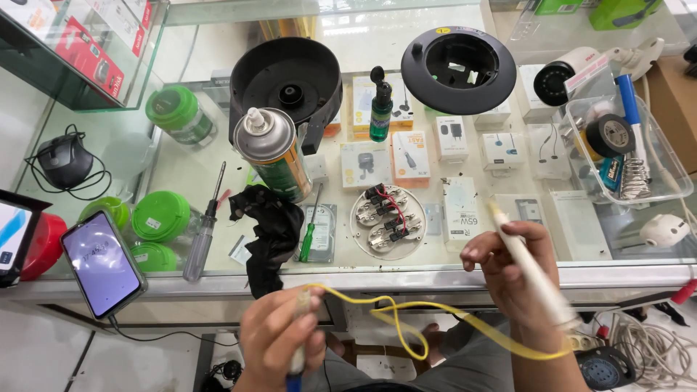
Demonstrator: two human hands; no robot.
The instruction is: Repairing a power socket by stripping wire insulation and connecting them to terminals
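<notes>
we look down on a glass display counter with small boxed goods under the pane. we take the round white plate with red wires as our landmark, lying near the front edge. just left of it lies a green-handled screwdriver, then a crumpled black cloth, and behind the cloth stands a spray can. further left lie a clear-handled screwdriver and a phone with its screen lit. behind the plate stand a small green bottle, a black round housing and a black ring. far right of the plate sits a clear tray with tape and tools.

in front of the plate, off the counter, our right hand is closed around a cream pen-shaped tool, tip pointing toward the counter. our left hand is closed on a blurred handle. a yellow wire loops between both hands.
</notes>
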